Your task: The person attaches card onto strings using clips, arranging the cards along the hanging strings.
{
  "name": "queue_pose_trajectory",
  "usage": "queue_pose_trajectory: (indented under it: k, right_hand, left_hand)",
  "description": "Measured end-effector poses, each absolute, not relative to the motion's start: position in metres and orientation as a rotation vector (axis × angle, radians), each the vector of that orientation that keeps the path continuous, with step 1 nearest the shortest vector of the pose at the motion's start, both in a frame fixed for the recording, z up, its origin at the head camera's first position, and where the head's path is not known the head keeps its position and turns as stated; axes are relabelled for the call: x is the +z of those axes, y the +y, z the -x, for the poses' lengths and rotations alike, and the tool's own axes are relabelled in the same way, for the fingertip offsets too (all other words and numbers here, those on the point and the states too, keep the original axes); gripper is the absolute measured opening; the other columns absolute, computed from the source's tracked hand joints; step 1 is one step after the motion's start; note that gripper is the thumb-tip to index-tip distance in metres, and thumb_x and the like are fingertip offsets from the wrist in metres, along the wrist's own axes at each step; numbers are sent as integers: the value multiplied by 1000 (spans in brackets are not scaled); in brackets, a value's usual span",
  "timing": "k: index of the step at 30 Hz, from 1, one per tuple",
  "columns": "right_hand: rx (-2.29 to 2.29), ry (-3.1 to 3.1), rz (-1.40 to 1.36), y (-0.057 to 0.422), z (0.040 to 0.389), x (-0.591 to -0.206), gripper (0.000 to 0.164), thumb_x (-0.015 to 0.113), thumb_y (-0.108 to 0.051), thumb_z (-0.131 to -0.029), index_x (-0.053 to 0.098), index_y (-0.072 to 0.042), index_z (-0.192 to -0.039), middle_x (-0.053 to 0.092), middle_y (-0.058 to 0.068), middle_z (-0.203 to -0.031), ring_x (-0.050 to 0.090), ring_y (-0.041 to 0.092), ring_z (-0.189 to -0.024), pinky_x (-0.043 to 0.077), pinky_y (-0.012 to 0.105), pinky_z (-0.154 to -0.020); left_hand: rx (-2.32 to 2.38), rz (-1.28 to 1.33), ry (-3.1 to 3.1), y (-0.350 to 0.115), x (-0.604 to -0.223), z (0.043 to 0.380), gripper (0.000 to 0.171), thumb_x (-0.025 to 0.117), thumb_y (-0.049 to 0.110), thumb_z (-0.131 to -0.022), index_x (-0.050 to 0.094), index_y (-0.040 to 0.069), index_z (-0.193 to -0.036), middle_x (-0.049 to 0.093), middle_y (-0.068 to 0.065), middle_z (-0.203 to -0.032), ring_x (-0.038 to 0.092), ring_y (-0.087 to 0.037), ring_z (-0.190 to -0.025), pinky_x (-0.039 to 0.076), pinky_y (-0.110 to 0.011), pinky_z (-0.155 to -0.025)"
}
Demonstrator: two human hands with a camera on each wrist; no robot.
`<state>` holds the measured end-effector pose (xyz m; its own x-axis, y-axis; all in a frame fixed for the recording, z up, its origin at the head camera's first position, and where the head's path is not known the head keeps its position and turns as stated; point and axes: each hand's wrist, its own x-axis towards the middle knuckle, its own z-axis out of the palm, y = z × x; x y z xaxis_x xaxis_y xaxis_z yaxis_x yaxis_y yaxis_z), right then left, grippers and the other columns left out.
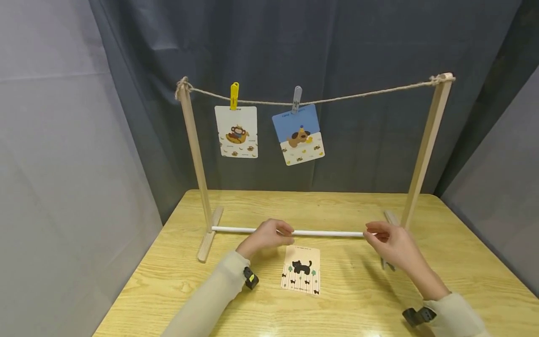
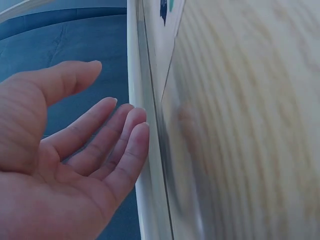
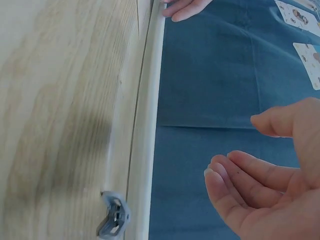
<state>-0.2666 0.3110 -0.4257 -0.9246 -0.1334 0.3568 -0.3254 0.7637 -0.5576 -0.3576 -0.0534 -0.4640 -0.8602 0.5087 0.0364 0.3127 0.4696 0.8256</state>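
My left hand (image 1: 269, 234) hovers over the table with thumb and fingers apart, holding nothing, just behind a cat card (image 1: 301, 270) lying flat. In the left wrist view its palm and loosely bent fingers (image 2: 131, 155) show bare. Toward the right post, my right hand (image 1: 391, 241) is also raised, its thumb and fingers spread around nothing. A grey clothespin (image 3: 114, 215) lies on the table near it, mostly hidden under the hand in the head view. The white rod (image 1: 328, 233) passes behind both hands.
A wooden frame with a left post (image 1: 194, 154) and right post (image 1: 425, 154) carries a twine line (image 1: 362, 96). A yellow clothespin (image 1: 234, 96) holds a monkey card (image 1: 237, 135); a grey clothespin (image 1: 296, 99) holds a tilted dog card (image 1: 300, 140). Dark curtain (image 1: 358, 154) hangs behind.
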Motion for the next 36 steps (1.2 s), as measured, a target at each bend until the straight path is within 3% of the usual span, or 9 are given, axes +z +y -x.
queue_pose_trajectory:
  k: [5, 8, 22, 36]
  right_hand:
    - [924, -2680, -326, 314, 264, -429, 43, 66, -34, -103, 67, -3, -132, 74, 16, -115, 71, 33, -99, 57, 38, -78]
    - [924, -2698, -307, 316, 264, -430, 45, 66, -36, -103, 67, -2, -132, 74, 16, -115, 71, 33, -100, 58, 42, -80]
    - [943, -2822, -233, 330, 264, -442, 60, 68, -49, -99, 65, 0, -134, 74, 18, -116, 71, 34, -101, 59, 45, -77]
    - [937, -2914, -135, 356, 262, -451, 71, 70, -52, -96, 61, 6, -136, 72, 22, -119, 70, 35, -103, 58, 47, -79]
  left_hand:
    - [1311, -714, 2492, -51, -466, 354, 36, 80, 22, -92, 72, 7, -124, 72, -12, -123, 68, -24, -112, 53, -41, -100]
    - [1290, -698, 2497, -50, -466, 353, 40, 81, 22, -91, 71, 6, -126, 72, -14, -126, 68, -26, -115, 53, -40, -101]
    - [1218, -645, 2504, -49, -468, 352, 45, 85, 21, -87, 71, 6, -128, 72, -7, -128, 66, -25, -121, 52, -41, -103]
    - [1201, -654, 2506, -49, -470, 350, 45, 86, 23, -86, 73, 8, -125, 73, -4, -124, 67, -20, -113, 51, -40, -103]
